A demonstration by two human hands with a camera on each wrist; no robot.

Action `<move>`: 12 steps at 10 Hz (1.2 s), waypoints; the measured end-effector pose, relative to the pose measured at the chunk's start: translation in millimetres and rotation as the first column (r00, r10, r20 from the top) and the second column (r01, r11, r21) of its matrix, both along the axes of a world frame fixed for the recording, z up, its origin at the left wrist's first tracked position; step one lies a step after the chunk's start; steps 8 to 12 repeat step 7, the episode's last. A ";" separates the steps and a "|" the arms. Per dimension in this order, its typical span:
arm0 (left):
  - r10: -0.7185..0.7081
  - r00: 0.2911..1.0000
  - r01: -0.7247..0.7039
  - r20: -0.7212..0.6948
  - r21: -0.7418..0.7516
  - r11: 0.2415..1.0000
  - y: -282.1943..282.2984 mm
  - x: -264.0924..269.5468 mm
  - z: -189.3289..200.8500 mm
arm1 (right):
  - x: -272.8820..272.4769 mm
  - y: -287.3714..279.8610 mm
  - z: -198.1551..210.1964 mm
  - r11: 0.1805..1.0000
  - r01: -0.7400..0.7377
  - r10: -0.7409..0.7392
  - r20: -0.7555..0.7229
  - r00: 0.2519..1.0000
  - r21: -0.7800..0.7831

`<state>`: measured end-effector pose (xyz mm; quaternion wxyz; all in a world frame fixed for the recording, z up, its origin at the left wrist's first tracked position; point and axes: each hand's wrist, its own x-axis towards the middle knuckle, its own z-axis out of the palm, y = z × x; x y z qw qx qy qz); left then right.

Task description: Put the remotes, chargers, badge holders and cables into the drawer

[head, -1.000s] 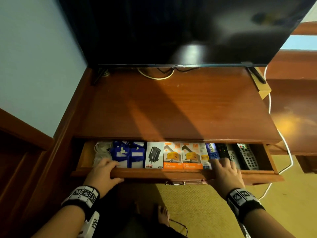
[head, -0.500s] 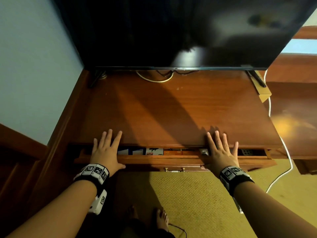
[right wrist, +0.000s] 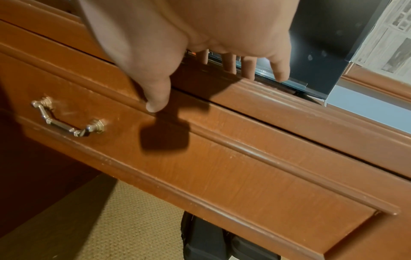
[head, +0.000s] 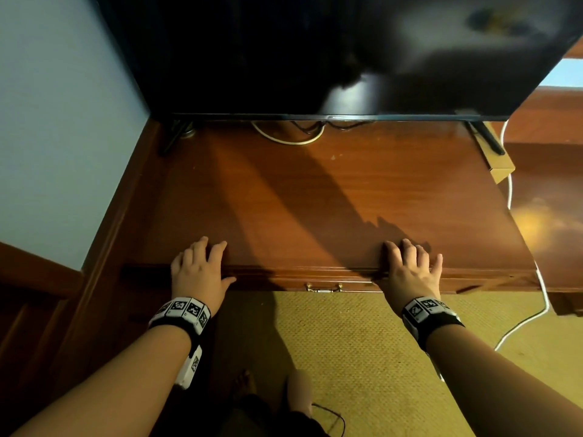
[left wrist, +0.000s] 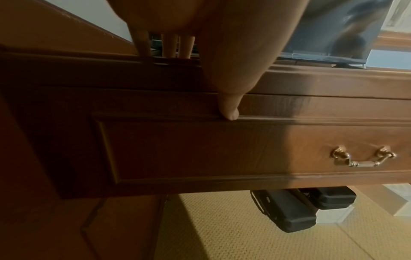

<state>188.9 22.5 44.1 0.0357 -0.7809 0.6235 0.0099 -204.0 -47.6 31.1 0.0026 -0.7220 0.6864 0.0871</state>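
The wooden drawer (head: pixel 293 280) with its brass handle (head: pixel 323 287) sits pushed in under the desk top (head: pixel 315 200). Nothing of the remotes, chargers, badge holders or cables shows; the drawer hides them. My left hand (head: pixel 200 263) lies flat over the desk's front edge at the drawer's left end, fingers straight, thumb (left wrist: pixel 229 109) against the drawer front (left wrist: pixel 200 149). My right hand (head: pixel 410 266) lies flat the same way right of the handle, thumb (right wrist: pixel 155 100) touching the drawer front (right wrist: pixel 233 158). Neither hand holds anything.
A large dark TV (head: pixel 315 52) stands at the back of the desk on two feet, with cables behind it. A small cardboard box (head: pixel 501 171) sits at the right edge. A white cable (head: pixel 536 313) runs down to the carpet. Black cases (left wrist: pixel 289 212) lie under the desk.
The drawer went from open with its contents showing, to nearly in, to pushed in now. Both hands slid forward with it and now rest flat on the desk edge.
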 end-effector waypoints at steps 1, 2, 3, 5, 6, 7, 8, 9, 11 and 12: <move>0.019 1.000 -0.019 0.007 0.005 1.000 -4.0 -0.6 -2.9 | 1.3 -2.9 -3.0 0.999 0.011 -0.011 0.001 1.000 -0.033; 0.005 1.000 -0.005 0.020 0.004 1.000 -2.4 1.1 -6.5 | -1.9 -3.9 -6.8 0.998 0.002 0.000 0.023 1.000 -0.065; 0.021 1.000 -0.021 -0.005 0.019 1.000 -3.2 -1.5 -5.5 | -1.3 -7.5 -6.4 0.998 0.013 -0.010 0.051 0.999 -0.069; 0.034 0.996 -0.026 -0.080 0.106 0.994 1.1 -2.2 3.3 | 1.0 -0.1 13.9 0.993 0.020 -0.027 0.059 0.998 0.112; 0.022 0.980 0.009 -0.196 0.157 0.987 17.7 5.3 12.6 | -5.4 25.5 18.6 0.977 0.005 -0.021 0.076 0.997 0.211; 0.026 0.975 0.004 -0.222 0.137 0.991 56.7 7.6 18.4 | -13.2 75.6 16.0 0.971 0.020 -0.038 0.070 0.997 0.239; 0.026 0.975 0.004 -0.222 0.137 0.991 56.7 7.6 18.4 | -13.2 75.6 16.0 0.971 0.020 -0.038 0.070 0.997 0.239; 0.026 0.975 0.004 -0.222 0.137 0.991 56.7 7.6 18.4 | -13.2 75.6 16.0 0.971 0.020 -0.038 0.070 0.997 0.239; 0.026 0.975 0.004 -0.222 0.137 0.991 56.7 7.6 18.4 | -13.2 75.6 16.0 0.971 0.020 -0.038 0.070 0.997 0.239; 0.026 0.975 0.004 -0.222 0.137 0.991 56.7 7.6 18.4 | -13.2 75.6 16.0 0.971 0.020 -0.038 0.070 0.997 0.239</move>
